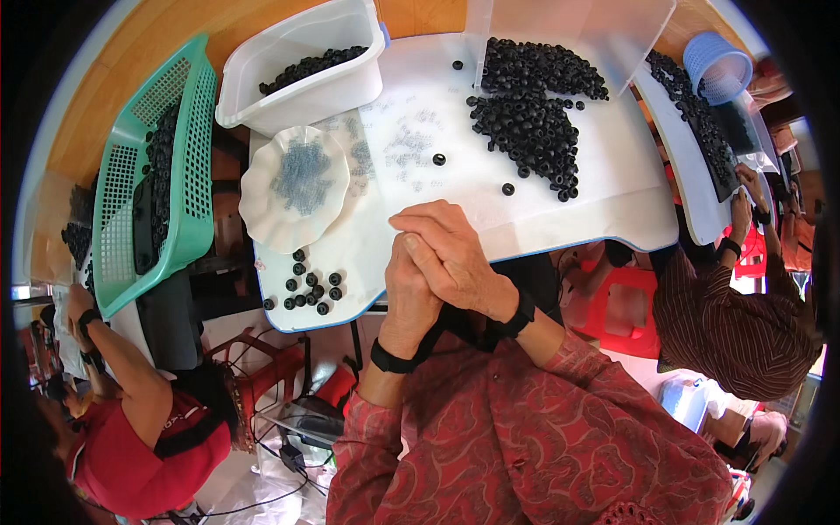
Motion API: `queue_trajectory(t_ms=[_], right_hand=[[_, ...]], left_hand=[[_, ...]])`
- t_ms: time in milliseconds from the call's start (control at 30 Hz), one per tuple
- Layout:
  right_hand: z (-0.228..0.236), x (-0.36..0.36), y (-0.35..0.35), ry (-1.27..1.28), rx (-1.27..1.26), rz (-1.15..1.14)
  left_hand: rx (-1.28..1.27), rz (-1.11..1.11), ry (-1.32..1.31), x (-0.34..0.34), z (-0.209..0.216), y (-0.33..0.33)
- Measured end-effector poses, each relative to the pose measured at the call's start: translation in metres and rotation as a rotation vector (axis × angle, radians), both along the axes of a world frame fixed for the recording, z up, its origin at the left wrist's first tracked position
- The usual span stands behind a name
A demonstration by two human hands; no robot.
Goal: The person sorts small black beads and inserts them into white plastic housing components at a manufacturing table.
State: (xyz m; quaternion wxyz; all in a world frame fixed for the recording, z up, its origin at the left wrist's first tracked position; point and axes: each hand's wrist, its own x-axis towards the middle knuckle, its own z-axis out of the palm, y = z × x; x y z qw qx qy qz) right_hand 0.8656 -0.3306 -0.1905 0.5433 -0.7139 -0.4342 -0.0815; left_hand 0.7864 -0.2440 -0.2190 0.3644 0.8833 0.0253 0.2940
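My left hand [411, 289] and my right hand [451, 254] are pressed together just over the front edge of the white table [420, 206]. The fingers of both are closed, the right hand's folded over the left; anything between them is hidden. Ahead and to the right lies a heap of small round black parts with holes [529, 136]. A single black part [439, 159] sits apart, beyond my hands. To the left, a scalloped white plate [255, 197] carries small clear pieces [304, 175]. Several black parts [312, 280] lie scattered nearer me, below the plate.
A white tub [302, 101] with black parts stands at the back left, beside a green basket [197, 166]. At the back right, a clear bin [604, 44] lies tipped over the heap's far end. Co-workers sit left [144, 437] and right [735, 324].
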Motion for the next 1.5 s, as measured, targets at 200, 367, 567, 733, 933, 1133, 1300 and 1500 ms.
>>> queue_trajectory(t_ms=[200, 367, 567, 733, 933, 1133, 1300, 1500], right_hand=[[-0.002, 0.004, 0.006, 0.091, -0.054, 0.242], [-0.008, 0.001, 0.009, 0.102, -0.121, 0.297], [-0.011, 0.005, 0.007, 0.122, -0.085, 0.226], [-0.012, 0.006, 0.007, 0.124, -0.062, 0.217], [-0.019, 0.008, 0.009, 0.122, -0.030, 0.222], [-0.016, 0.010, 0.008, 0.104, -0.072, 0.245], [-0.015, 0.008, 0.005, 0.084, -0.039, 0.225], [-0.013, 0.008, 0.005, 0.091, -0.131, 0.255]], left_hand=[[0.038, -0.044, -0.027, -0.009, -0.020, 0.007], [0.149, 0.012, -0.062, -0.015, -0.019, 0.007], [0.154, -0.070, -0.092, -0.006, -0.021, 0.009], [0.147, -0.072, -0.062, -0.004, -0.015, 0.008], [0.171, -0.084, -0.056, -0.004, -0.016, 0.010], [0.130, -0.078, -0.057, -0.005, -0.019, 0.011], [0.139, -0.088, -0.073, -0.003, -0.021, 0.010], [0.143, -0.070, -0.123, -0.003, -0.024, 0.010]])
